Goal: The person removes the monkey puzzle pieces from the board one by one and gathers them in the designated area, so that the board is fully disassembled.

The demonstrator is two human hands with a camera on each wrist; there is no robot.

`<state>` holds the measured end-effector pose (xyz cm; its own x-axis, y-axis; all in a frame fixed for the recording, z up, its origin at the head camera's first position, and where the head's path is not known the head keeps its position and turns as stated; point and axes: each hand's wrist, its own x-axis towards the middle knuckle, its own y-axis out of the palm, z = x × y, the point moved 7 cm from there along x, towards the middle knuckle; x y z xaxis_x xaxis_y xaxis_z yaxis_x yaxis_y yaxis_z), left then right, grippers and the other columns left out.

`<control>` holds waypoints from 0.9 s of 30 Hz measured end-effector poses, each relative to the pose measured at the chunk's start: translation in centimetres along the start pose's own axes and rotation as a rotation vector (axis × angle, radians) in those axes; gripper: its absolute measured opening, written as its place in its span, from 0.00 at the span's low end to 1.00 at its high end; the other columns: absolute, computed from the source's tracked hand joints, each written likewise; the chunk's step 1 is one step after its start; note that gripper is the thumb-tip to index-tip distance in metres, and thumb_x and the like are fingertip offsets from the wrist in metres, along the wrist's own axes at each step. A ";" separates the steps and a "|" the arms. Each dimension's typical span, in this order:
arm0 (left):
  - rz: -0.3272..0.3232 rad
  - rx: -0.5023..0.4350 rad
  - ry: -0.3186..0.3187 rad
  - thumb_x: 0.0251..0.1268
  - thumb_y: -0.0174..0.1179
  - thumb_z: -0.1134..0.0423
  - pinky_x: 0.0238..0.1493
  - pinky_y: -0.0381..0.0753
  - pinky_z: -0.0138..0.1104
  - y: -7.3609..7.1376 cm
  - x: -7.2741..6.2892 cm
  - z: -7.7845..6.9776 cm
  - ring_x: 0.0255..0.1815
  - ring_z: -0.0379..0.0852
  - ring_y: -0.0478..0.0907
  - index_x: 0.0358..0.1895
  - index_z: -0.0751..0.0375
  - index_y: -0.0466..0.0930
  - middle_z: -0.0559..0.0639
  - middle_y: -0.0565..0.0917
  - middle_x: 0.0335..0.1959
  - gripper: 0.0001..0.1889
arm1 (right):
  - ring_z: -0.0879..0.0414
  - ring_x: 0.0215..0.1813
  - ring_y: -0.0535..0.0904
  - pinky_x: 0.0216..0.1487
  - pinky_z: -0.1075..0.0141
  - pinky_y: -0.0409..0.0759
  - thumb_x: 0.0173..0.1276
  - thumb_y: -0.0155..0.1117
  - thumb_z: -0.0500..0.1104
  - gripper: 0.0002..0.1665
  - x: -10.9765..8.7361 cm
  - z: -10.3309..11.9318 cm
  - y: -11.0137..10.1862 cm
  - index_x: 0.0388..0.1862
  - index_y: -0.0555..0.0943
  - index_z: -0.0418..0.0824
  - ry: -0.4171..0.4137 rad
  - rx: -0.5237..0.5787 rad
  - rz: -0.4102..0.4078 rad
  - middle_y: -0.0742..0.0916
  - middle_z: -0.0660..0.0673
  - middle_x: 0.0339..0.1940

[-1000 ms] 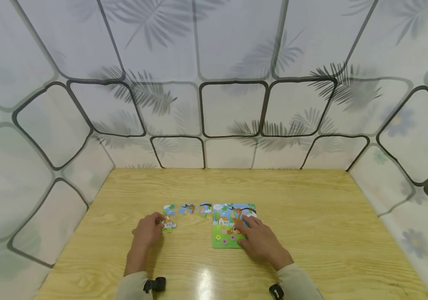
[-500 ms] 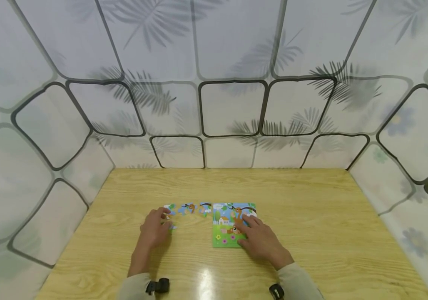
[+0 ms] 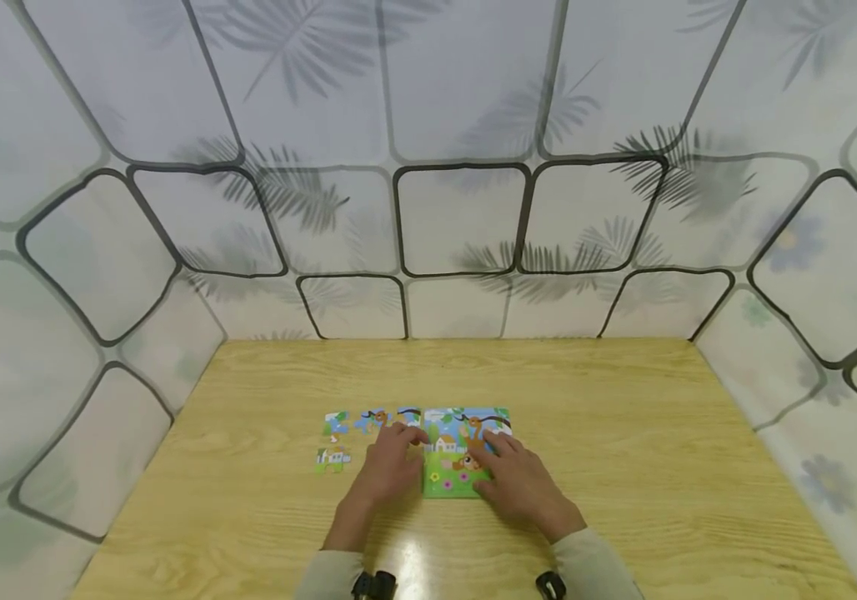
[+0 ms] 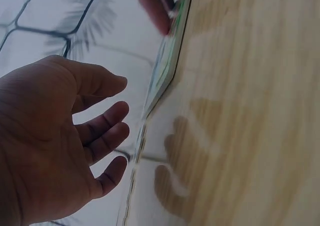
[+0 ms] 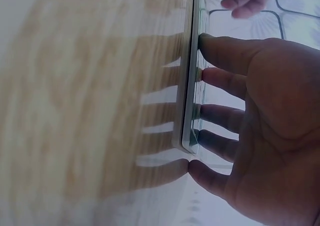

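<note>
A jigsaw puzzle board point(image 3: 443, 486) with a picture of a house, flowers and animals lies on the table. My right hand point(image 3: 522, 479) rests its spread fingertips on the right part of the board, covering some of the picture. In the right wrist view, the little finger touches the table past the board's edge. My left hand point(image 3: 389, 471) hovers at the board's left edge, fingers loosely bent with nothing between them, as the left wrist view shows. Loose jigsaw pieces lie to the left: a house piece point(image 3: 332, 457), a leaf piece point(image 3: 335, 422), an animal piece point(image 3: 371, 420) and a branch piece point(image 3: 409, 413).
The wooden table point(image 3: 623, 417) extends around the board and pieces. Patterned fabric walls point(image 3: 466, 221) enclose its back and both sides. A dark band point(image 3: 373, 585) is worn on the left wrist and another point(image 3: 551, 585) on the right.
My left hand has left the house piece and moved right to the board's left edge. The house piece now shows fully and lies slightly further left. The right hand has stayed put.
</note>
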<state>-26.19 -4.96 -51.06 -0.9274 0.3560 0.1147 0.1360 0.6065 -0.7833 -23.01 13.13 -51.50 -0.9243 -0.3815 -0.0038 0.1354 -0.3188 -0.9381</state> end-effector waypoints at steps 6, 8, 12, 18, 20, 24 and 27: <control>0.051 0.036 0.026 0.61 0.61 0.62 0.43 0.69 0.49 2.1 0.2 -1.9 0.48 0.50 0.71 0.50 0.55 0.79 0.51 0.78 0.46 0.14 | 0.35 0.73 0.62 0.62 0.35 0.67 0.67 0.64 0.51 0.34 -0.2 -0.3 0.4 0.70 0.70 0.46 0.029 0.049 0.012 0.67 0.36 0.73; 0.046 0.046 0.033 0.60 0.60 0.63 0.45 0.69 0.50 2.6 0.4 -2.4 0.49 0.50 0.71 0.50 0.55 0.79 0.50 0.78 0.46 0.14 | 0.36 0.74 0.61 0.63 0.36 0.66 0.66 0.64 0.52 0.35 -0.3 -0.5 0.4 0.70 0.70 0.45 0.041 0.064 0.002 0.67 0.36 0.73; 0.034 0.061 0.014 0.59 0.60 0.62 0.48 0.68 0.52 3.3 0.9 -2.8 0.50 0.50 0.70 0.52 0.54 0.79 0.50 0.78 0.48 0.16 | 0.37 0.75 0.59 0.65 0.37 0.65 0.65 0.65 0.53 0.36 -0.6 -1.2 0.3 0.69 0.70 0.43 0.086 0.071 -0.014 0.67 0.36 0.74; 0.043 0.133 -0.026 0.61 0.63 0.56 0.50 0.68 0.52 4.0 1.6 -2.9 0.51 0.51 0.71 0.55 0.54 0.79 0.51 0.77 0.50 0.19 | 0.37 0.76 0.57 0.66 0.36 0.62 0.68 0.62 0.55 0.35 -1.0 -1.9 0.1 0.70 0.69 0.41 0.150 0.073 0.000 0.64 0.36 0.75; 0.047 0.168 -0.027 0.61 0.63 0.54 0.50 0.69 0.52 4.1 1.6 -3.1 0.51 0.51 0.71 0.55 0.54 0.79 0.51 0.77 0.50 0.20 | 0.37 0.75 0.58 0.66 0.37 0.63 0.68 0.62 0.54 0.35 -1.0 -1.9 0.1 0.69 0.69 0.40 0.147 0.070 0.003 0.64 0.35 0.75; 0.038 0.210 -0.028 0.60 0.63 0.54 0.51 0.71 0.52 4.0 1.8 -3.2 0.51 0.51 0.71 0.55 0.55 0.79 0.52 0.76 0.49 0.21 | 0.37 0.74 0.60 0.66 0.38 0.64 0.68 0.62 0.53 0.35 -0.9 -1.9 -0.1 0.69 0.69 0.39 0.137 0.050 0.004 0.65 0.35 0.75; 0.033 0.220 -0.052 0.60 0.63 0.52 0.51 0.70 0.52 4.0 2.0 -3.2 0.52 0.51 0.70 0.56 0.54 0.78 0.52 0.76 0.50 0.22 | 0.37 0.74 0.61 0.66 0.39 0.65 0.68 0.62 0.54 0.35 -0.7 -1.9 -0.2 0.69 0.70 0.39 0.133 0.040 -0.005 0.66 0.35 0.75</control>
<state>-26.40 0.41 -51.99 -0.9411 0.3327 0.0600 0.0923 0.4236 -0.9011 -23.08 15.13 -51.94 -0.9637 -0.2628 -0.0476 0.1425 -0.3555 -0.9237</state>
